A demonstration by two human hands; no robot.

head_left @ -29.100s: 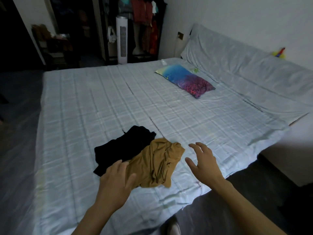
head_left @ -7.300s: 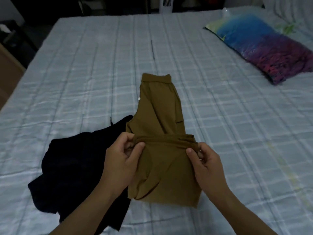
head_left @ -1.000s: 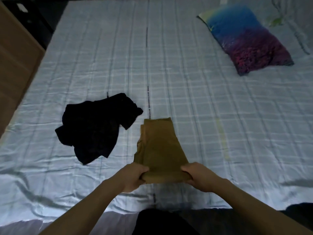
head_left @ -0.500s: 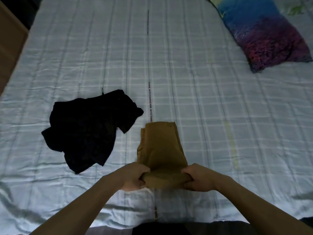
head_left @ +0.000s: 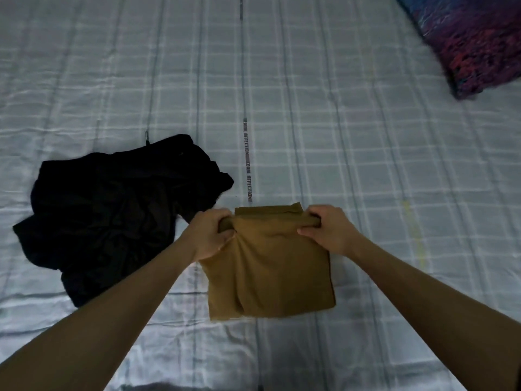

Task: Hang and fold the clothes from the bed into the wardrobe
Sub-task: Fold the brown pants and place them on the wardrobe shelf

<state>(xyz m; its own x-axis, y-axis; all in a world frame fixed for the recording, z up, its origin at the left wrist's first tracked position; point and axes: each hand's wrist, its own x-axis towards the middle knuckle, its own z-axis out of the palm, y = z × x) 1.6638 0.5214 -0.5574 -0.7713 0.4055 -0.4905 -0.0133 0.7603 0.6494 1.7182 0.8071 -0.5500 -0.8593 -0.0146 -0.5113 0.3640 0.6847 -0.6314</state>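
Fingers of the left hand (head_left: 210, 235) and right hand (head_left: 324, 231) clench the far corners of the folded brown garment (head_left: 270, 269), which lies on the checked bedsheet (head_left: 352, 136). A crumpled black garment (head_left: 112, 210) lies just left of it.

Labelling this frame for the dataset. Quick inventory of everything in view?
folded garment: 1, mustard brown, on the bed near its front edge, far edge gripped by both hands
crumpled garment: 1, black, unfolded, on the bed to the left of the brown one
pillow: 1, blue and purple-red, top right, partly cut off
bed sheet: 1, pale blue check, covers the whole bed
left hand: 1, closed on the brown garment's left far corner
right hand: 1, closed on its right far corner
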